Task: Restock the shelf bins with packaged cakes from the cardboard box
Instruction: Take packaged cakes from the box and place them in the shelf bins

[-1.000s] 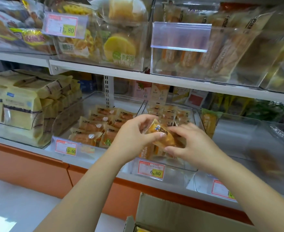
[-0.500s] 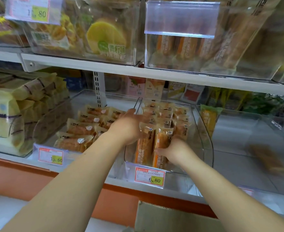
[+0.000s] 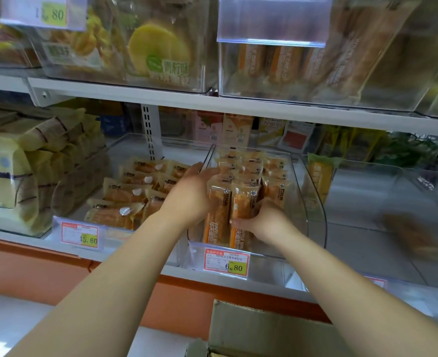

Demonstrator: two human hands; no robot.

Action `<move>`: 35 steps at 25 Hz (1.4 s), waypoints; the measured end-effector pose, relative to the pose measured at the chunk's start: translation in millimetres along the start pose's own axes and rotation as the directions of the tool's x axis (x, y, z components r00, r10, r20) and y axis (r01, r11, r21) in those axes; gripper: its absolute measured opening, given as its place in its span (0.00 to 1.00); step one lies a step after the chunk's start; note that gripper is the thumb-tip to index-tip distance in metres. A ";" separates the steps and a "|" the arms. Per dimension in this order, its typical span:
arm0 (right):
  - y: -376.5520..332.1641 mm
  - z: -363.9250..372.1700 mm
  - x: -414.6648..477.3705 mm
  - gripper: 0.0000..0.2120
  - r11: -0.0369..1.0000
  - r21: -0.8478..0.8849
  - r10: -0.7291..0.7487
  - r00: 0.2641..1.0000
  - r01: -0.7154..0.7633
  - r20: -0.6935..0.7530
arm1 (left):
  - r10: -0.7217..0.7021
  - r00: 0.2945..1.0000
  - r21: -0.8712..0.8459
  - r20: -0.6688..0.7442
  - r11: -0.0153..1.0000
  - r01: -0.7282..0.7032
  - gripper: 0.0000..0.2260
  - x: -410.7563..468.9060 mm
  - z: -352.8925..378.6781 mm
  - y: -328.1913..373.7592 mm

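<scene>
Fingers (image 3: 199,173) of my left hand (image 3: 187,199) lie nearly straight, pressed flat against the left side of the front packaged cakes (image 3: 216,215); my right hand (image 3: 264,220) curls round the right-hand packet (image 3: 245,202) low down. Both packets stand upright at the front of the clear bin (image 3: 314,215), above the cardboard box (image 3: 264,328).

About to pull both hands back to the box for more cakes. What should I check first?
1. Front left pack upright in the 6.80 bin: ok.
2. Right hand clear of the front right pack: not ok, fingers curl round it.
3. Left hand free: ok, open, resting against the row's left side.
4. Room left in the bin: ok, bare space at front right.
5. Stock in the cardboard box: cannot tell, inside barely visible.
</scene>
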State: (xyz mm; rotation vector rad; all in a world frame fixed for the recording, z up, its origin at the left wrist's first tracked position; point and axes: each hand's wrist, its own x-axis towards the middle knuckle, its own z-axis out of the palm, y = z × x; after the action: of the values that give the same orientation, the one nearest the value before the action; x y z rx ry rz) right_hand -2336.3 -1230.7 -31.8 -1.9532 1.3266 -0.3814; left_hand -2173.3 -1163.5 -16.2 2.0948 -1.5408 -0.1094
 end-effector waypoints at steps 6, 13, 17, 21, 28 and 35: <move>-4.5 -20.5 -33.1 0.26 0.992 -0.089 -0.086 0.994 0.092 0.065 | -0.050 0.992 -0.081 -0.112 0.996 0.042 0.32 -65.0 -12.5 17.2; 74.3 -55.4 -143.8 0.08 0.969 -0.056 -0.239 0.970 0.241 0.047 | 0.217 0.975 -0.163 0.042 0.965 -0.208 0.15 -170.6 20.1 80.5; 161.9 -47.8 -169.1 0.08 0.918 -0.361 -0.025 0.935 0.161 0.354 | 0.260 0.848 -0.134 0.462 0.966 -0.223 0.17 -206.2 78.5 101.4; 223.1 -37.0 -190.0 0.16 0.815 -0.553 0.147 0.862 0.173 0.486 | 0.209 0.731 -0.094 0.650 0.976 -0.195 0.19 -246.0 136.0 105.4; 282.2 -8.4 -204.9 0.49 0.785 -0.612 0.159 0.921 0.101 0.356 | 0.079 0.578 0.084 0.812 0.965 -0.250 0.36 -270.8 174.0 85.0; 273.3 -34.8 -188.9 0.26 0.909 0.089 0.330 0.832 -0.408 0.447 | 0.215 0.549 0.088 0.808 0.877 -0.473 0.38 -260.3 187.9 92.2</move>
State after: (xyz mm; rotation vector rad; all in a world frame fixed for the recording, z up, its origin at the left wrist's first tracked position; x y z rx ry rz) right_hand -2621.9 -1130.4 -173.0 -1.4696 1.2884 0.1111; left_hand -2411.8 -1015.4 -197.2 1.9880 -2.6277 -0.7921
